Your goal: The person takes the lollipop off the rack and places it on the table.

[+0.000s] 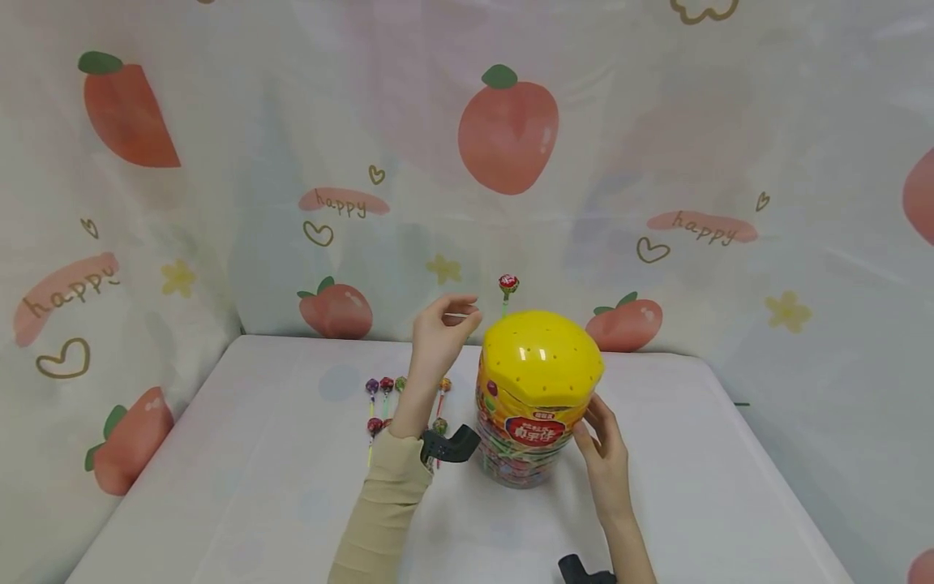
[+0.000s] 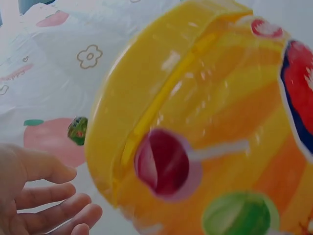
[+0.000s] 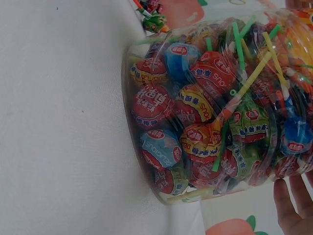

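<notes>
A large clear jar (image 1: 521, 470) full of wrapped lollipops stands upright, topped by a yellow lid (image 1: 543, 353) dotted with small holes. One red-and-green lollipop (image 1: 508, 285) rises upright at the lid's far left side; the lower end of its stick is hidden behind the lid. Left of the lid, my left hand (image 1: 443, 332) is raised with loosely bent fingers and holds nothing. In the left wrist view the same hand (image 2: 44, 196) is apart from the lid. My right hand (image 1: 607, 454) touches the jar's right side with extended fingers (image 3: 286, 200).
Several loose lollipops (image 1: 373, 387) lie in two rows on the white table (image 1: 255, 454), left of the jar and partly hidden by my left forearm. A fruit-printed cloth (image 1: 409, 105) hangs behind and on both sides. Dark wrist cameras (image 1: 448, 444) are strapped to my arms.
</notes>
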Demonstrator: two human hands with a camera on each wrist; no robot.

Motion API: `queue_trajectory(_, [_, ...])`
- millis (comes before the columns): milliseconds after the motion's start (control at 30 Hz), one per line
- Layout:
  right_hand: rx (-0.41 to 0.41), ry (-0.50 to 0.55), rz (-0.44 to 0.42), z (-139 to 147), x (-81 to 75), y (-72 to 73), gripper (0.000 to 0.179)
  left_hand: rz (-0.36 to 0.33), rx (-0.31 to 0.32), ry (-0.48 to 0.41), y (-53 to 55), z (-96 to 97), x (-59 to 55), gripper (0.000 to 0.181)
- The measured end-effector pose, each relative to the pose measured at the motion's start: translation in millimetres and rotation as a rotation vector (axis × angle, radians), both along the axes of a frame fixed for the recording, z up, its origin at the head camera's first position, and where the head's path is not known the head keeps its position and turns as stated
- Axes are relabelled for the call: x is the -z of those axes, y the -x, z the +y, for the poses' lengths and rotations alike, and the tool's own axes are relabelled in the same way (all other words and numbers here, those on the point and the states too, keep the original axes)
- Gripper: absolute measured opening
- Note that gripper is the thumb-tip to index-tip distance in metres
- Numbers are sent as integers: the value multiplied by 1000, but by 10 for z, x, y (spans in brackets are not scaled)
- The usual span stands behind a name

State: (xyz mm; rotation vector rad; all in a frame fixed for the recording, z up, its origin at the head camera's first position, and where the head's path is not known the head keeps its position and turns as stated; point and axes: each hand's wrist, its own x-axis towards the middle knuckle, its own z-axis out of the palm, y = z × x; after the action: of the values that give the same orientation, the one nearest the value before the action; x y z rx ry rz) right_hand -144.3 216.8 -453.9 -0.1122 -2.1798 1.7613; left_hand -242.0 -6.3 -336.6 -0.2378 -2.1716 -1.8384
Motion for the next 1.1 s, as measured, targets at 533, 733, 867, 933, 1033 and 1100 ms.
queue_trajectory(533, [-12,26,7,5,15,0,51,-9,74,-101,124,238,-104,27])
queue_trajectory(733, [-8,16,6,3,7,4,51,2,79,-72,134,292,-132,28])
queue_trajectory(867, [-5,8,1,6,5,5,51,13,58,-28,142,311,-142,28])
queue_trajectory(933, [-3,6,-1,8,6,6,51,16,52,-10,149,315,-145,29])
queue_trajectory(1033, [-3,8,-1,10,9,8,51,22,48,8,156,321,-148,29])
queue_trajectory(1100, [-6,11,2,10,10,7,51,31,47,15,159,324,-148,29])
